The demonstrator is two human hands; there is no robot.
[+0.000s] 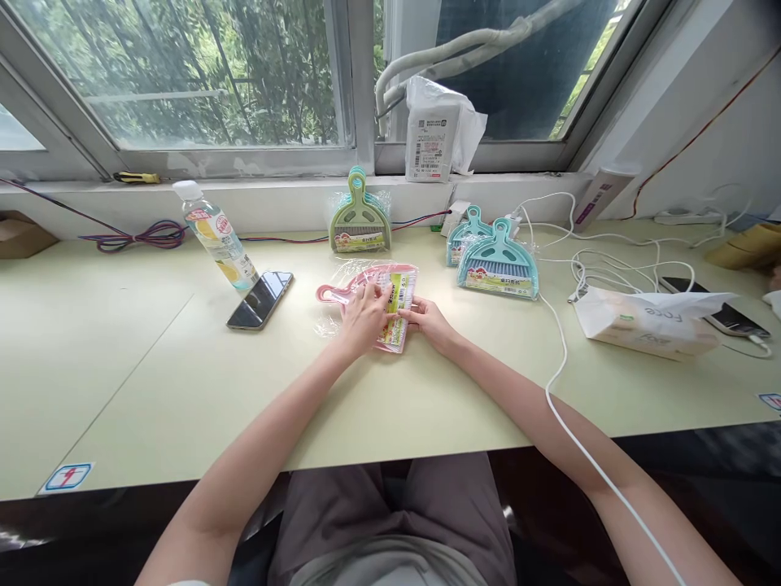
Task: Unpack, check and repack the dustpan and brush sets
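A pink mini dustpan-and-brush set (399, 335) lies on the table in front of me, its handle pointing left. It has a yellow-green label, and clear plastic wrap shows around its handle. My left hand (364, 316) is over the middle of the set, with bent fingers holding it near the label. At the set's right edge, my right hand (430, 321) pinches it between thumb and fingers. The undersides of the fingers are hidden.
A green wrapped set (359, 220) leans against the wall, with blue sets (499, 259) to its right. A drink bottle (216, 236) and a phone (260, 299) are on the left. A tissue pack (647, 321) sits right; a white cable (558, 366) crosses above my right forearm.
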